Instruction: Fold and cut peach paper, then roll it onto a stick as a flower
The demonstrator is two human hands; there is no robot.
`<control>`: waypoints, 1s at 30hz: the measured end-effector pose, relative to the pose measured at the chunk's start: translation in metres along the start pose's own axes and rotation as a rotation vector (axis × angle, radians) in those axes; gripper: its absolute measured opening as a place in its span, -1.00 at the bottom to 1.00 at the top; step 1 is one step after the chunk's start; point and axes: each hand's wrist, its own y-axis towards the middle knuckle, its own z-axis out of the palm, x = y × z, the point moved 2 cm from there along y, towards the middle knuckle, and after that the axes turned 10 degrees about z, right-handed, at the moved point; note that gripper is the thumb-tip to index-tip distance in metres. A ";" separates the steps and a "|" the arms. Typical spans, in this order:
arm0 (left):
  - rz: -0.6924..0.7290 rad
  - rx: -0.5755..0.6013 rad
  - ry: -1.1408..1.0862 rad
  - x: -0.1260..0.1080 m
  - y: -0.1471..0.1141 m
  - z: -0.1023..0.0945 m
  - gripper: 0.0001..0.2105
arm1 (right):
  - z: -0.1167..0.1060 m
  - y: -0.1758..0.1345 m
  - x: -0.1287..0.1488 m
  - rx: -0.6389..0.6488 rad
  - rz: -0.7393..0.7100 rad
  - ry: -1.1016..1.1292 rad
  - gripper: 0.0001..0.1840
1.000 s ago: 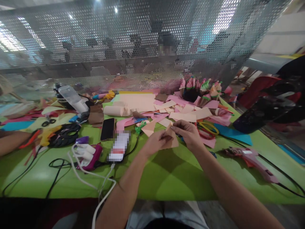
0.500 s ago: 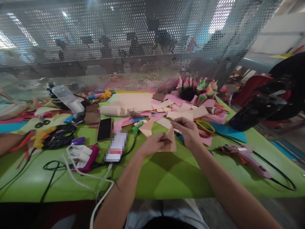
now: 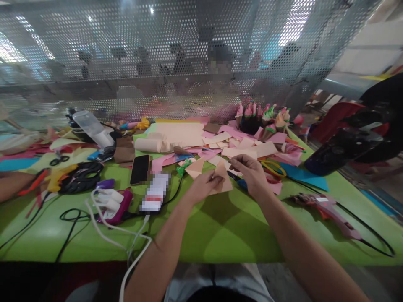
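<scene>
My left hand [image 3: 201,186] is closed on a peach craft sheet [image 3: 224,186], thumb on top, with the sheet's upper part curling above the fingers. It hangs over the green tabletop [image 3: 220,235]. To its right, my right hand [image 3: 252,174] has its thumb and forefinger pinched together just off the sheet's edge. Whether anything thin sits between those fingertips cannot be made out. Behind my left hand lies another peach piece [image 3: 195,167] beside a small green ornament [image 3: 183,167]. A dark-handled tool, partly hidden, lies under my right hand.
A pink glue gun [image 3: 333,212] with its cord lies at right. At left are a lit phone [image 3: 155,195], a dark phone [image 3: 140,169] and a magenta power strip [image 3: 118,207] with white cables. Paper scraps, foam cones [image 3: 269,115] and a perforated metal screen [image 3: 189,88] stand behind. Another person's arm [image 3: 15,184] reaches in at far left.
My right fingertips have come away from the sheet's top corner, slightly to the right. The sheet's upper part now curls over by my left fingers. The whole view has shifted a little.
</scene>
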 end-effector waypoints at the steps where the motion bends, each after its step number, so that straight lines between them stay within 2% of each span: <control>1: -0.013 -0.041 -0.033 0.002 0.001 -0.001 -0.71 | -0.001 0.000 0.000 0.008 0.015 0.011 -0.58; 4: -0.025 -0.195 -0.141 0.008 0.004 -0.004 -0.67 | 0.003 0.000 -0.001 0.118 0.072 -0.021 -0.55; 7: -0.006 -0.278 -0.138 0.008 0.005 -0.006 -0.69 | 0.009 -0.002 -0.002 0.213 0.101 -0.078 -0.52; 14: 0.034 -0.256 -0.128 0.007 0.007 -0.010 -0.74 | 0.005 0.001 -0.007 0.100 0.087 -0.094 -0.54; 22: -0.006 -0.266 -0.166 0.006 0.006 -0.013 -0.70 | 0.004 0.000 -0.006 0.062 0.046 -0.111 -0.55; 27: 0.038 -0.291 -0.097 0.001 0.005 -0.015 -0.75 | 0.003 0.001 -0.009 0.112 0.007 -0.118 -0.65; 30: 0.098 -0.314 -0.115 -0.002 0.006 -0.018 -0.78 | 0.000 0.002 -0.009 0.063 -0.064 -0.131 -0.80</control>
